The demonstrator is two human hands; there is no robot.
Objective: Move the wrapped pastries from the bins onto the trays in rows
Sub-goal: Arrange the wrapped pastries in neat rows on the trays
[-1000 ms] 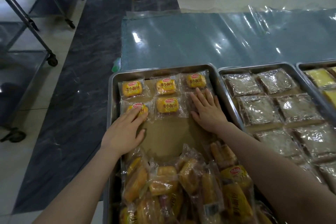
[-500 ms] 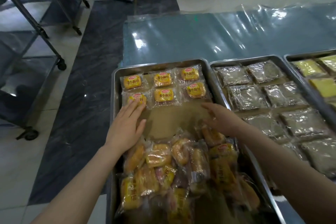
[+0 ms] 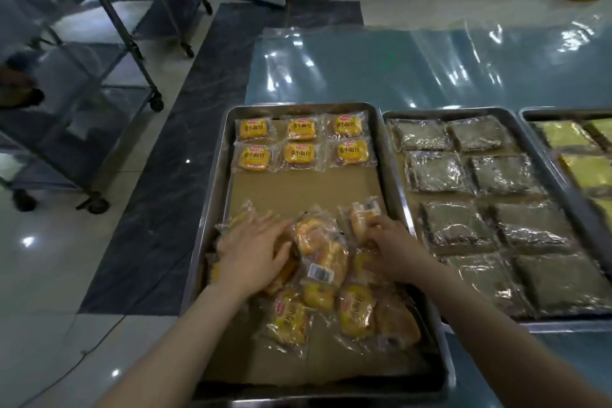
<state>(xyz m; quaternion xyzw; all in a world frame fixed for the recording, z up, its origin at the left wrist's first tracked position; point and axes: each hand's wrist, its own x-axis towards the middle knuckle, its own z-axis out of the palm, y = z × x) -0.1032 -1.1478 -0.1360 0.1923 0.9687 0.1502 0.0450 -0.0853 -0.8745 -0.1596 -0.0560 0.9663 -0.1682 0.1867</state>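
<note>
Both hands are down in the pile (image 3: 318, 262) at the tray's (image 3: 212, 209) near end. The left hand (image 3: 251, 252) lies palm down, fingers spread flat across the wrappers, pressing rather than gripping. The right hand (image 3: 392, 247) has its fingers curled, pinching one packet (image 3: 359, 217) at its fingertips, and the packet's long axis points away from the wrist. Straight beyond both sets of fingertips sits bare liner (image 3: 304, 189), and past that the two finished rows (image 3: 298, 142), three apiece, lying crosswise. So that packet probably wants a quarter turn before landing. The right hand is nearer, best placed for the third row's right end.
</note>
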